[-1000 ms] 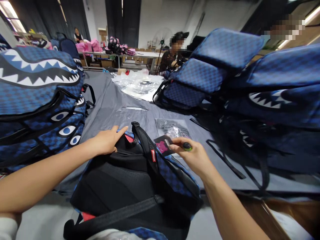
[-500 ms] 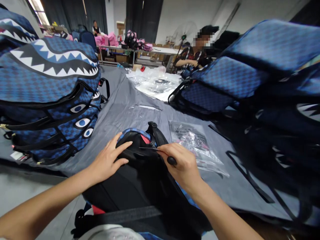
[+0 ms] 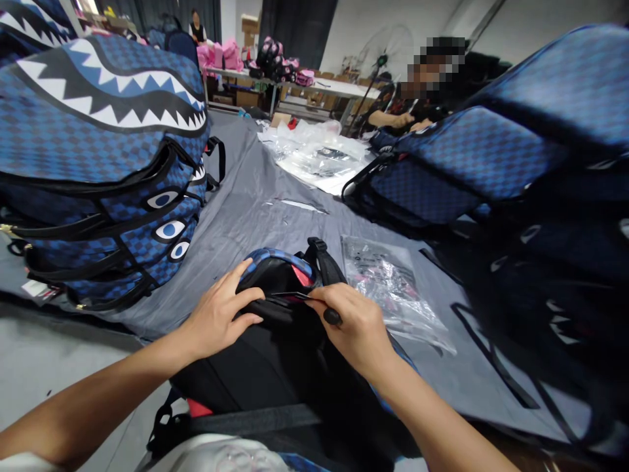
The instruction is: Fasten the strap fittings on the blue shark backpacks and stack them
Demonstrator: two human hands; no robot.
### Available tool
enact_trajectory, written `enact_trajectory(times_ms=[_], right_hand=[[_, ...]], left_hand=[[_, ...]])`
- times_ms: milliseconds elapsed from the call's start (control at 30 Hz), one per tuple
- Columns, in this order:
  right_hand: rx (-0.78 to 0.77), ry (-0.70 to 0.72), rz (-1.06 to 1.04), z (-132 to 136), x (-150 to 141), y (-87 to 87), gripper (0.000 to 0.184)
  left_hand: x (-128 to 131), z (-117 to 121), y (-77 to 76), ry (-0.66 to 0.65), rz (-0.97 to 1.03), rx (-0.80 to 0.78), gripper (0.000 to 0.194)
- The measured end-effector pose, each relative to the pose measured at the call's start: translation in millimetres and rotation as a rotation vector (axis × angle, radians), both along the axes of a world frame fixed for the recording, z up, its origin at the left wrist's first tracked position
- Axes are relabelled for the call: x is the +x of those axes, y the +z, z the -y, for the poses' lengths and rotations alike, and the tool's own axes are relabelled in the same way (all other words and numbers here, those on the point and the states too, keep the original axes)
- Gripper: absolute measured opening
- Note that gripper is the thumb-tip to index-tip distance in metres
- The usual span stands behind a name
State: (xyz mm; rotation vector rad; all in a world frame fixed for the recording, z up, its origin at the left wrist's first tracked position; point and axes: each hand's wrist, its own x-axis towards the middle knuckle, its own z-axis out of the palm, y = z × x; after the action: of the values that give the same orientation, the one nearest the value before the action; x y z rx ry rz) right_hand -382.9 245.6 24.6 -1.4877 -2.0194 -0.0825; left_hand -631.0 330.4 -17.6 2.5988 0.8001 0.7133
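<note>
A black backpack [image 3: 255, 367] with blue checked trim and a red patch near its top lies in front of me, back panel up. My left hand [image 3: 221, 314] rests on its top left edge, fingers spread, thumb and forefinger apart on the black fabric. In my right hand [image 3: 351, 321] is a thin-bladed tool [image 3: 333, 317] with a rounded black handle end. Its narrow blade points left across the backpack's top, close to my left fingertips. The fingers cover most of the handle, so its exact kind cannot be made out.
A stack of blue checked backpacks [image 3: 113, 157] with shark teeth stands left; more backpacks [image 3: 491, 151] pile up right. A clear plastic bag [image 3: 393, 288] lies on the grey cloth [image 3: 275, 229]; other plastic bags [image 3: 319, 154] lie farther back. One person [image 3: 393, 118] sits behind the right pile.
The view has shifted, so the scene sits a little farther right. My left hand stays at the backpack's top edge; the tool's blade now lies nearer the left forefinger.
</note>
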Motion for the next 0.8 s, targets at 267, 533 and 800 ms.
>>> enact_trajectory(times_ms=[267, 533, 800], right_hand=[[-0.211, -0.053, 0.055, 10.6, -6.5, 13.4, 0.025], [-0.675, 0.024, 0.499, -20.5, -33.0, 26.9, 0.029], [-0.659, -0.173, 0.524, -19.5, -38.4, 14.1, 0.030]], left_hand=[[-10.3, 6.7, 1.6, -0.038, 0.029, 0.054, 0.016], [-12.0, 5.7, -7.8, -0.034, 0.166, 0.034, 0.040], [-0.9, 6.3, -12.9, 0.156, 0.017, 0.003, 0.087]])
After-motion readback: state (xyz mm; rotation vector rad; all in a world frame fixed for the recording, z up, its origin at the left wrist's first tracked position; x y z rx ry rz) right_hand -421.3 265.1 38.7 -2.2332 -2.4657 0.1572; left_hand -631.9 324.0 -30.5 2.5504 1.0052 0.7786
